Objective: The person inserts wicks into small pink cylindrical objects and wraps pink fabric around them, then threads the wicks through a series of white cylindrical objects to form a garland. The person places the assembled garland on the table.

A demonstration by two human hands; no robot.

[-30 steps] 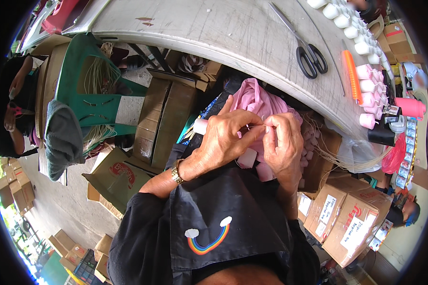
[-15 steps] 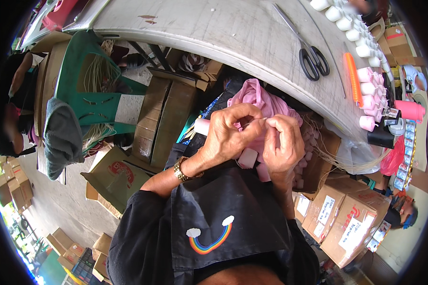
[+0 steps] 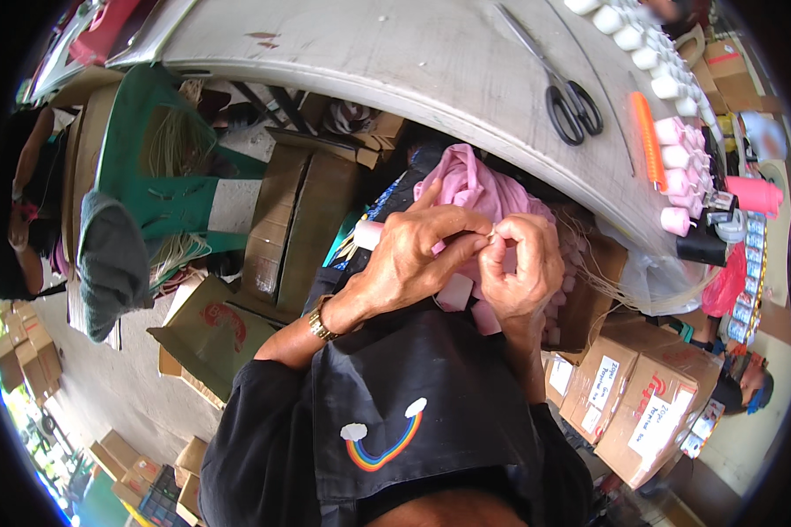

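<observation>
Over my lap, my left hand [image 3: 422, 255] and my right hand [image 3: 523, 268] meet with thumb and fingertips pinched together. Between the fingertips is something tiny and pale, too small to name. Under and beside the hands lie pale pink candle-like blocks [image 3: 454, 292], partly covered by the fingers. Another pale pink cylinder [image 3: 368, 234] sticks out beside my left hand. Beyond the hands a pink cloth [image 3: 466, 180] is bunched up. A gold-coloured watch [image 3: 321, 321] is on my left wrist.
A grey-white table [image 3: 369, 53] runs across the front, bearing black-handled scissors [image 3: 571, 110], an orange tool [image 3: 648, 140], white candles [image 3: 628, 37] and pink candles [image 3: 674, 182]. Cardboard boxes [image 3: 650, 404] stand at right, a green chair [image 3: 171, 206] at left. Another person [image 3: 31, 202] is at far left.
My left hand's index finger has lifted and straightened while the pinch stays at nearly the same spot. The view has shifted slightly.
</observation>
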